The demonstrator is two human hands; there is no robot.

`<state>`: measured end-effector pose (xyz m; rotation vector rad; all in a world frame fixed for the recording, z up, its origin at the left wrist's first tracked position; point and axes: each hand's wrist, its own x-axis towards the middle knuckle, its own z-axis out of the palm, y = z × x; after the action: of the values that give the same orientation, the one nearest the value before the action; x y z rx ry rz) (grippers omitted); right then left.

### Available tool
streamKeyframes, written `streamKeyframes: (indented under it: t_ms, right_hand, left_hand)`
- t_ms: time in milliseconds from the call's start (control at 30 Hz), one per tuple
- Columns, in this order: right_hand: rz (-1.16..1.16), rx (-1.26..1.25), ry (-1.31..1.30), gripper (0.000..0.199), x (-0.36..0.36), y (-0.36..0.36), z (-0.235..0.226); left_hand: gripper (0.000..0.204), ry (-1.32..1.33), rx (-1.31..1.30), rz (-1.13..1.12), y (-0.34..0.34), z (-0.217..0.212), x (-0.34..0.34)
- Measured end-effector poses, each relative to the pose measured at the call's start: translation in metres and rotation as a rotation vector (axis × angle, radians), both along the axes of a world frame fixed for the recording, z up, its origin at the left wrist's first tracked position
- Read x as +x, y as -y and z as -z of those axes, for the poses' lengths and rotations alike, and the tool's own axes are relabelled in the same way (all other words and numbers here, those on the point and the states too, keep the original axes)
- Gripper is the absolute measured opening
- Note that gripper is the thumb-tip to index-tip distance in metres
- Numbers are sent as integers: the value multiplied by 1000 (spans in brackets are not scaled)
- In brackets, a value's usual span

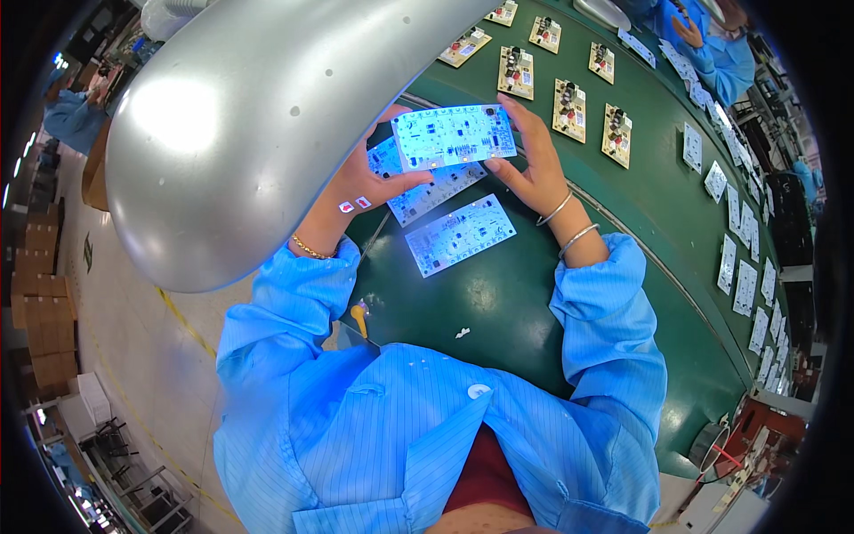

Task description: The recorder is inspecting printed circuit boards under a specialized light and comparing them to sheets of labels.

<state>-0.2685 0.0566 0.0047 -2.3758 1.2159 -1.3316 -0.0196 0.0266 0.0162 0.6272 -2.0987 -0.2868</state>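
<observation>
A white printed circuit board (pixel 454 137), lit bluish, is held up level between my two hands under the lamp. My left hand (pixel 363 182) is closed at its left end, fingers partly hidden behind it; small red-and-white arrow stickers show on that wrist. My right hand (pixel 532 165) grips the right end, thumb at the lower corner and fingertip at the upper one. Behind the held board, another circuit board (pixel 382 157) shows beside my left thumb; whether that hand touches it I cannot tell. Below lie a partly covered board (pixel 436 198) and a fully visible board (pixel 461 235) on the green bench.
A big grey lamp hood (pixel 231 151) hangs over the left side. Component-filled tan boards (pixel 569 110) stand on the green conveyor (pixel 658 214), with rows of white boards (pixel 745 287) along its far right. A yellow-handled tool (pixel 359 319) lies near my left sleeve. Co-workers (pixel 712 49) sit beyond.
</observation>
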Motion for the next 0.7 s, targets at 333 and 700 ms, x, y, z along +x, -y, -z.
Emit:
streamKeyframes:
  t_ms: [333,700]
  right_hand:
    - [-119,393,434,38,14,-16,-5]
    - [-371,905,1029,33,16,-19,-20]
  left_hand:
    - [58,-286,836,-174,13,23,2]
    - [54,-799,1484,294,-7,-3,-20]
